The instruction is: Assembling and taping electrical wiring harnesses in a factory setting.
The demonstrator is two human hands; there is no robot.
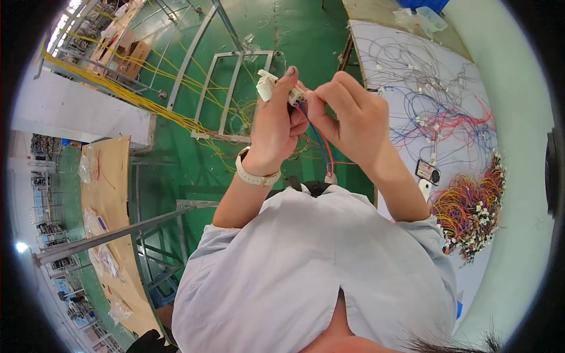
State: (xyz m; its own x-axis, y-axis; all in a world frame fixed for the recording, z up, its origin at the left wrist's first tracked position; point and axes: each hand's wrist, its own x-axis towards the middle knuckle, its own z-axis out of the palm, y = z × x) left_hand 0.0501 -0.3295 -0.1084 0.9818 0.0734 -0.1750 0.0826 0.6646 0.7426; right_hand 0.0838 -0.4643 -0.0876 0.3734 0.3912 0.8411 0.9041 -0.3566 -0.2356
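One white connector (299, 96), upper centre, sits in the closed left hand (273, 126), trailing red and blue wires (325, 148); the right hand (356, 115) pinches beside it, contents hidden from me. Wire bundles (465, 215) heap the table (478, 272) at right.

Left hand (273, 132), white-strapped wrist, grips white plastic connector (266, 87), thumb on top. Right hand (356, 115) bent, fingertips just beside connector; contact unclear. Thin red and blue wires (321, 138) hang below. Right: white flat tabletop (397, 97), tangled multicoloured wire bundle (465, 215). Left: long yellow cables (144, 103), green floor (300, 35).
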